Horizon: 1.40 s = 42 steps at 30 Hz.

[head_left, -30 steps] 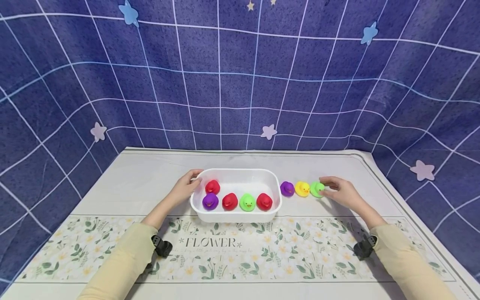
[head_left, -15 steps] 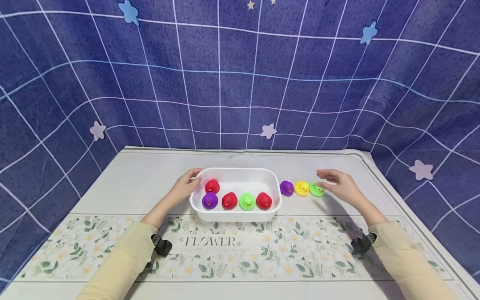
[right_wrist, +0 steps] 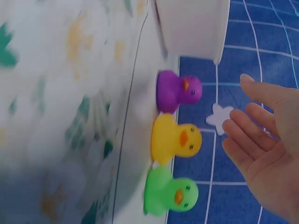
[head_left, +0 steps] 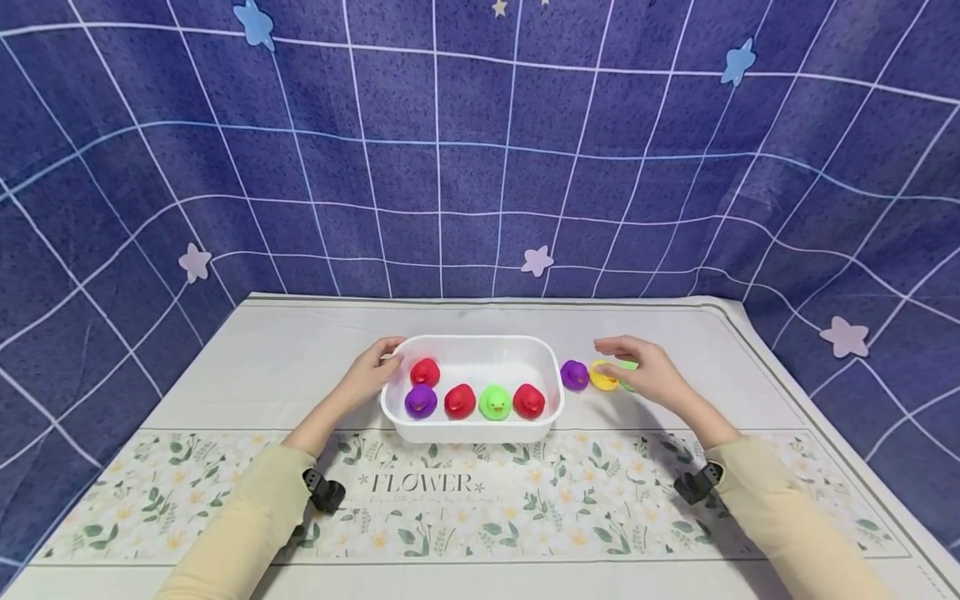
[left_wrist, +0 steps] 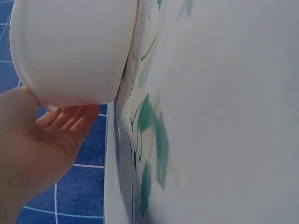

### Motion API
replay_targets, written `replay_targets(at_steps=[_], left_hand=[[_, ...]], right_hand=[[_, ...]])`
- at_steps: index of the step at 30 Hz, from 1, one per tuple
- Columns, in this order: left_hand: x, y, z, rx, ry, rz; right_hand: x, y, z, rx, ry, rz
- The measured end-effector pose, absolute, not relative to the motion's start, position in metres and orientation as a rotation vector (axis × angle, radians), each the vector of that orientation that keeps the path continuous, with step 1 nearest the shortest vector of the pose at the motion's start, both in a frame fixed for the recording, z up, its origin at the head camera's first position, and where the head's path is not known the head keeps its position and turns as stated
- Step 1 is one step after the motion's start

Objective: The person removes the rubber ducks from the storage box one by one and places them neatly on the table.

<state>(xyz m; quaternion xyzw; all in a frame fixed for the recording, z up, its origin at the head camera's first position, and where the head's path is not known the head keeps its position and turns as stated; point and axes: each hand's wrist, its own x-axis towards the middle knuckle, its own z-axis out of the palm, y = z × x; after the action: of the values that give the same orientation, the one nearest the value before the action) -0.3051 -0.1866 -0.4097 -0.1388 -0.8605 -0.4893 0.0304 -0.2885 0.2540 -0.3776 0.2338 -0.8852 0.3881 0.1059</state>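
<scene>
My left hand (head_left: 372,370) grips the left end of a white plastic tub (head_left: 472,432), with the thumb over the rim; in the left wrist view the fingers (left_wrist: 77,119) lie along its outer wall. Inside the tub sit several rubber ducks: red, purple and light green. My right hand (head_left: 643,367) holds nothing and hovers above a row of three rubber ducks on the table, right of the tub. A purple duck (right_wrist: 175,91) stands nearest the tub, then a yellow duck (right_wrist: 173,140), then a green duck (right_wrist: 169,191). The hand partly covers the yellow and green ones in the head view.
A white table cover (head_left: 322,329) with a printed flower band (head_left: 570,508) lies under everything. Behind and at both sides hangs a dark blue grid-patterned curtain (head_left: 465,183) with stars. Each wrist wears a small black camera (head_left: 324,492).
My right hand has left the green duck and moved left and over the row, reaching above the yellow duck. The left hand and the tub have stayed in place.
</scene>
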Motion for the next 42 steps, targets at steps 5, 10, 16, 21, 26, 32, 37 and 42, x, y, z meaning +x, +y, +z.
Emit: replay_targets(at_steps=[5, 10, 16, 21, 26, 32, 37, 42], left_hand=[[-0.305, -0.186, -0.409, -0.406, -2.665, -1.499], [-0.306, -0.186, -0.41, -0.4, -2.662, -1.512], [-0.297, -0.183, -0.4, -0.408, -2.662, -1.513], [-0.282, -0.174, -0.381, -0.414, -2.661, -1.539], [-0.3, -0.183, -0.403, -0.42, -2.649, -1.544], [-0.305, -0.186, -0.411, -0.402, -2.65, -1.547], [-0.306, -0.186, -0.41, -0.4, -2.649, -1.541], [-0.306, -0.186, -0.41, -0.405, -2.641, -1.541]], right_hand=[[-0.288, 0.24, -0.374, 0.729, -2.59, 1.146], [-0.287, 0.225, -0.371, 0.788, -2.546, 1.142], [-0.283, 0.206, -0.365, 0.842, -2.512, 1.178], [-0.28, 0.192, -0.363, 0.887, -2.492, 1.211], [-0.283, 0.182, -0.366, 0.941, -2.492, 1.166], [-0.284, 0.168, -0.364, 0.99, -2.497, 1.171], [-0.284, 0.157, -0.363, 1.011, -2.499, 1.182], [-0.285, 0.145, -0.363, 1.009, -2.495, 1.182]])
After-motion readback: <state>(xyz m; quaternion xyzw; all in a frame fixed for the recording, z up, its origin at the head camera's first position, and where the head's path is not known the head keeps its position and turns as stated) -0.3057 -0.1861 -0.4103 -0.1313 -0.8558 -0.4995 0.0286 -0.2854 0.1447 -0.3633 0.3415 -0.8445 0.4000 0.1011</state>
